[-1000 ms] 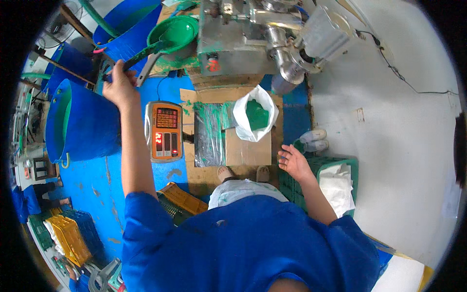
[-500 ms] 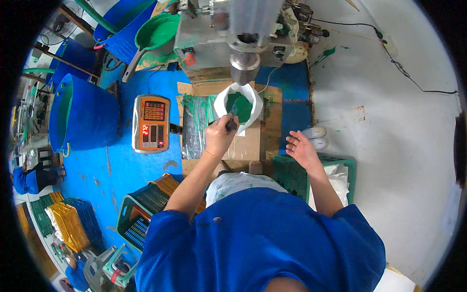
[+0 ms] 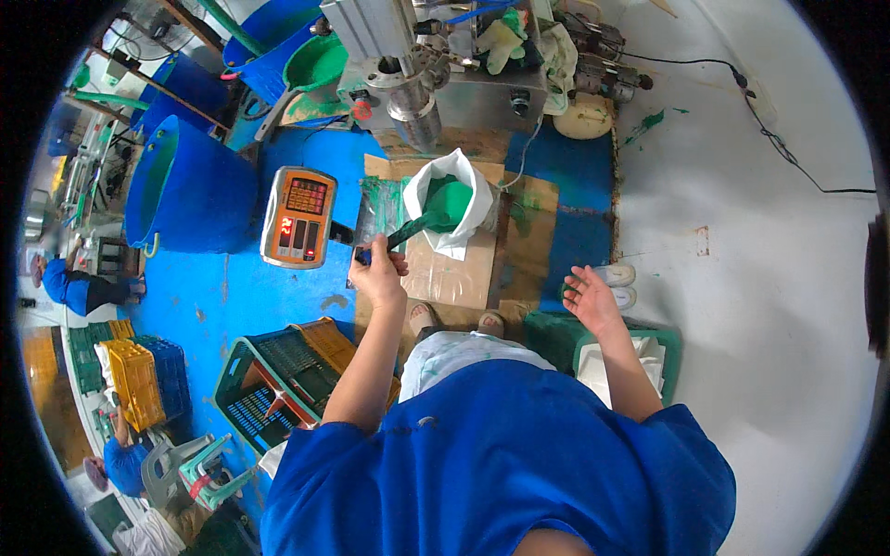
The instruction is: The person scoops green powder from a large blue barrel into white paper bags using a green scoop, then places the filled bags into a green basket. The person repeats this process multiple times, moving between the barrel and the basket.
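Observation:
My left hand [image 3: 378,271] is closed around the dark handle of a long spoon-like scoop [image 3: 410,229]. The scoop slants up to the right, and its green-coated end reaches over the green material [image 3: 448,196] in an open white bag [image 3: 481,206]. Whether that end touches the material I cannot tell. The bag rests on a plastic-covered cardboard surface [image 3: 452,281] in front of me, beneath a metal nozzle [image 3: 417,125]. To the right, my right hand [image 3: 591,298] holds nothing, its fingers apart and slightly curled.
An orange-faced digital scale display [image 3: 298,218] stands left of the bag. Blue tubs [image 3: 199,199] and a green pan [image 3: 315,63] are beyond it. Crates [image 3: 278,380] lie at my left; a green bin [image 3: 672,357] with white bags stands at my right. Other people [image 3: 83,285] are far left.
My left hand has drawn back toward me and to the left with the scoop, showing more of its handle. The nozzle and bag have shifted in the view as the camera turned.

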Demonstrator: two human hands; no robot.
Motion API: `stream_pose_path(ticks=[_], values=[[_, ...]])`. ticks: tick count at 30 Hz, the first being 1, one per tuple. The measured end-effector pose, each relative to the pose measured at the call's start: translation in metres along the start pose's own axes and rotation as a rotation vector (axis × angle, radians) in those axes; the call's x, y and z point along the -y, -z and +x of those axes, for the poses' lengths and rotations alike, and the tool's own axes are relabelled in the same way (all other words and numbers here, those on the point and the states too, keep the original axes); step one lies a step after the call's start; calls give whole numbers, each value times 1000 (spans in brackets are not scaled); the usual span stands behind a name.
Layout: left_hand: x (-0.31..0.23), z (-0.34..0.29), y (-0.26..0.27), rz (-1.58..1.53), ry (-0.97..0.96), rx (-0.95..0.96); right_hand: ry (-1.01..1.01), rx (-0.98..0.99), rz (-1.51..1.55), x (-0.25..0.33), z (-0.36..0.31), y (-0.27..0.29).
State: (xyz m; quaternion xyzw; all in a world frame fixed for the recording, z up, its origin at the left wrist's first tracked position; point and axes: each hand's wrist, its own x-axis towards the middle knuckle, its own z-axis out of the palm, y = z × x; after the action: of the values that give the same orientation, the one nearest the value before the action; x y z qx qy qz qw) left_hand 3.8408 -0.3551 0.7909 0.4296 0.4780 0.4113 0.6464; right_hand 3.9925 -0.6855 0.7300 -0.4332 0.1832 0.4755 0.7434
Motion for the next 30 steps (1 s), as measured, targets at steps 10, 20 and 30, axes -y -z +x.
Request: stream_pose_path(ticks=[10,20,30], values=[[-13,-24,27,-121,62,-185,-39,40,4,7,1,3],[-43,-32,32,-150,101,-182,-72,-33,-37,-9,5,5],[-141,59,62,-148,11,-202,-57,-41,-27,-26,27,-24]])
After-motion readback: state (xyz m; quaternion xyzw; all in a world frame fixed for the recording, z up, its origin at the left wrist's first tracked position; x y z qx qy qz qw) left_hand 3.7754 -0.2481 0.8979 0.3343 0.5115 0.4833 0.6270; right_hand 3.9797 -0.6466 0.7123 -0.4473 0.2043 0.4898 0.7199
